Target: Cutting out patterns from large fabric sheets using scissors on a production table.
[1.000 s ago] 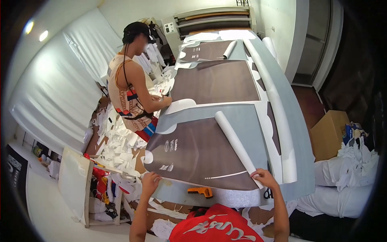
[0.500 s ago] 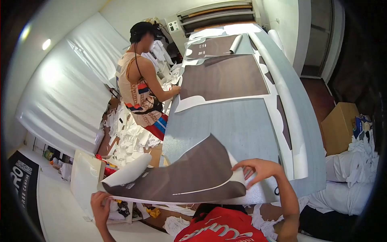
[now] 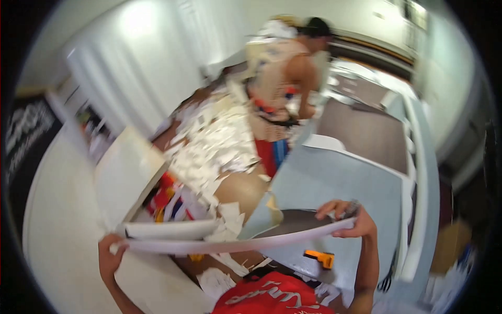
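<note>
My left hand (image 3: pixel 110 252) pinches the left end of a printed dark sheet with a white back (image 3: pixel 272 235), and my right hand (image 3: pixel 349 223) grips its right end. The sheet is lifted and seen nearly edge-on, stretched between my hands, with its left part curled. Below it, on the blue-grey table (image 3: pixel 334 183), lies an orange and black tool (image 3: pixel 320 257). Black scissors (image 3: pixel 386 277) lie near the table's right end.
Another person (image 3: pixel 285 78) bends at the table's far left side by more dark printed sheets (image 3: pixel 361 131). A long white roll (image 3: pixel 414 220) runs along the right. White scraps (image 3: pixel 204 131) cover the floor at left, beside an open white box with coloured fabric (image 3: pixel 120 183).
The sheet has been lifted off the table and carried leftward between my hands. My view has swung left, and the other person bends further forward over the table.
</note>
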